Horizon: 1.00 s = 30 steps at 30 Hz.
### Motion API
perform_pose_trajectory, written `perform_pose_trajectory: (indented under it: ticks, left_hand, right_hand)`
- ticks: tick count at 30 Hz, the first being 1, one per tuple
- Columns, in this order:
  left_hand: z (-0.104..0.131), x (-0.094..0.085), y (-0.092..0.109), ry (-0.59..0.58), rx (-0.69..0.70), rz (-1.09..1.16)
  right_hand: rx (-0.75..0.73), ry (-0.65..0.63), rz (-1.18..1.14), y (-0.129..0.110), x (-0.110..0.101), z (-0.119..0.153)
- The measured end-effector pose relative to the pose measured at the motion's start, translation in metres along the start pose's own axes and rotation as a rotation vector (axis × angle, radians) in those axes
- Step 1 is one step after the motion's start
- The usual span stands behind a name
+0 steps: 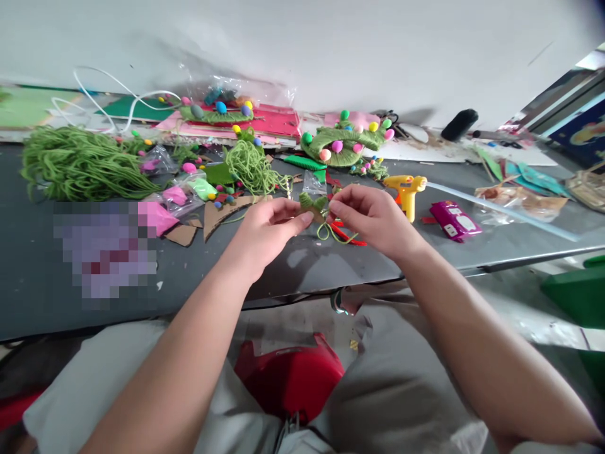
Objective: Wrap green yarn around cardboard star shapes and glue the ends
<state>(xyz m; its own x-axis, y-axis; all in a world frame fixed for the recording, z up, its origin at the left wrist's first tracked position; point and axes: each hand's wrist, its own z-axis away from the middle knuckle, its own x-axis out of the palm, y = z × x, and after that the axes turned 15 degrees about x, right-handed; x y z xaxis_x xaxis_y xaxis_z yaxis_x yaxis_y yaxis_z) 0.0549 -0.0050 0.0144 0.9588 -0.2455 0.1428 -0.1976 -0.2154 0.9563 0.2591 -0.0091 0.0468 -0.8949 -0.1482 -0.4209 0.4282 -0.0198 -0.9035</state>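
Between my hands is a small cardboard piece wrapped in green yarn (312, 203), star-like in outline. My left hand (271, 230) grips its left side between thumb and fingers. At its right side my right hand (368, 217) is closed in a pinch, apparently on the yarn strand (324, 232), which loops down below the piece. Exactly what lies between the right fingertips is hidden. Under the strand, a red curved object (352, 240) lies on the dark table, partly covered by my right hand.
To the right are a yellow glue gun (407, 189), a purple packet (454, 221) and a long translucent stick (501, 209). Left lie a green yarn bundle (85, 164), loose yarn (250, 165) and cardboard scraps (222, 217). Yarn-wrapped shapes with pom-poms (333, 151) stand behind.
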Motion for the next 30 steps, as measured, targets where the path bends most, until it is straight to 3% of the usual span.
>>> perform_pose_trajectory:
  ticks: [4, 9, 17, 21, 30]
  left_hand:
    - [0.000, 0.004, 0.002, 0.056, -0.041, 0.045]
    - [0.001, 0.006, 0.002, 0.147, 0.018, 0.017]
    - [0.001, 0.016, -0.002, 0.337, 0.141, 0.111]
    - [0.000, 0.016, 0.000, 0.381, 0.127, 0.186]
    - [0.000, 0.013, 0.001, 0.401, 0.064, 0.216]
  right_hand:
    - [-0.055, 0.090, -0.030, -0.005, 0.009, 0.000]
    - [-0.096, 0.196, 0.042, -0.008, 0.017, 0.003]
    - [-0.050, 0.112, -0.145, -0.011, 0.039, 0.015]
    - [-0.042, 0.096, -0.246, -0.011, 0.046, 0.017]
    - [-0.052, 0.161, -0.128, -0.010, 0.044, 0.015]
